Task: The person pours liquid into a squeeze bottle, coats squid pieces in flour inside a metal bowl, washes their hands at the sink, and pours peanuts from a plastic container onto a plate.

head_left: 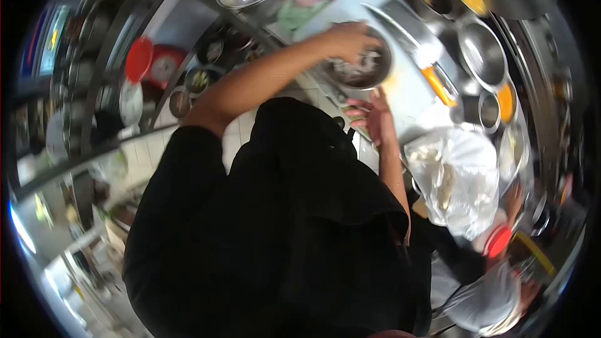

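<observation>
Black clothing lies nearest to the camera in the lower middle of the head view, and beyond it, above the centre of the frame, is the metal bowl with white pieces, at the left edge of the pale board. It seems that the step in hand is working these pieces by fingers, and the next move probably calls for a steady bowl. Left hand reaches into the bowl with bent fingers, but for blur I cannot tell whether it grips any piece, while right hand, just below, is loosely open and apparently holds nothing
</observation>
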`<state>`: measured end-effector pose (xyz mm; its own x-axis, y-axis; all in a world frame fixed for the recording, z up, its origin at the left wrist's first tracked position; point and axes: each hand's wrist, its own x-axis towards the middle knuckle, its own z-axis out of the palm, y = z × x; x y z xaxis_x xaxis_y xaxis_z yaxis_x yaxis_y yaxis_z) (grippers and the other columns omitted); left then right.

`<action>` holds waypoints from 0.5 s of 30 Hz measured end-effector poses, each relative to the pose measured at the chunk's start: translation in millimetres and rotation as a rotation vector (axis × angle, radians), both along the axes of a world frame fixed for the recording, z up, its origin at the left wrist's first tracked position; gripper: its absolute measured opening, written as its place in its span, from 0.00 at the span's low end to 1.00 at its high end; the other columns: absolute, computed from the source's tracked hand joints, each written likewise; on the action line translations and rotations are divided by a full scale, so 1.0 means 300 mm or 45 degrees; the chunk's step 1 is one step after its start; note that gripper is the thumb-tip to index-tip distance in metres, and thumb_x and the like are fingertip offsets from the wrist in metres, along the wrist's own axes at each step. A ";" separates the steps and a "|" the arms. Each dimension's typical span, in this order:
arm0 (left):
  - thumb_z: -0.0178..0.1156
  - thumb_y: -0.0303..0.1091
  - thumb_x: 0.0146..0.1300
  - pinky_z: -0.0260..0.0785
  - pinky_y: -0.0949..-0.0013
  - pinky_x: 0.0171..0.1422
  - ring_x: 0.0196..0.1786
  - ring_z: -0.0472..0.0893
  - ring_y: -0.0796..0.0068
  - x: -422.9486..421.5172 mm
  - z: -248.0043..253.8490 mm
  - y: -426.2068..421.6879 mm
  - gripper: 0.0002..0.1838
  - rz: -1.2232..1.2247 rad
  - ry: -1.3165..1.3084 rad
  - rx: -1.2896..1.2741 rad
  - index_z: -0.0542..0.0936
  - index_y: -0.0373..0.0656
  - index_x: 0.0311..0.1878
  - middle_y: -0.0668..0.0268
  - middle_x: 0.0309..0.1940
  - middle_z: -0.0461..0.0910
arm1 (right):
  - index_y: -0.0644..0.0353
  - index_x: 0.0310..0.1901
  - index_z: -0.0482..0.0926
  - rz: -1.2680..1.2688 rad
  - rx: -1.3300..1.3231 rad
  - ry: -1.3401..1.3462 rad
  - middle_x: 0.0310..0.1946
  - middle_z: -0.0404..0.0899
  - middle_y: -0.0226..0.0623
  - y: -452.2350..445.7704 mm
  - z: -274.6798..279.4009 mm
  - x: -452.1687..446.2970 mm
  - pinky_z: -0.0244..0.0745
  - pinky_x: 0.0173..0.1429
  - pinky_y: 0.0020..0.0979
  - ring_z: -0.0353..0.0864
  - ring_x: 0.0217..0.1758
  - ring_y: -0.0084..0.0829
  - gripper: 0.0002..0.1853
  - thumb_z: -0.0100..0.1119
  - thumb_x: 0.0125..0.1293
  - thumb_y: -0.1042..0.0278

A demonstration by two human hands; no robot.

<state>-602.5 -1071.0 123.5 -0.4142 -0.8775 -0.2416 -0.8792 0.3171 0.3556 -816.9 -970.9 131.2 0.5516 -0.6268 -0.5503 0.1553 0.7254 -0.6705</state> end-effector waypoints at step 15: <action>0.59 0.36 0.46 0.73 0.54 0.48 0.49 0.77 0.59 0.129 -0.066 0.221 0.21 -0.357 0.171 -0.132 0.79 0.59 0.48 0.62 0.46 0.76 | 0.79 0.56 0.59 -0.037 -0.706 0.602 0.59 0.60 0.60 0.010 -0.178 0.308 0.75 0.53 0.46 0.67 0.58 0.57 0.22 0.40 0.61 0.76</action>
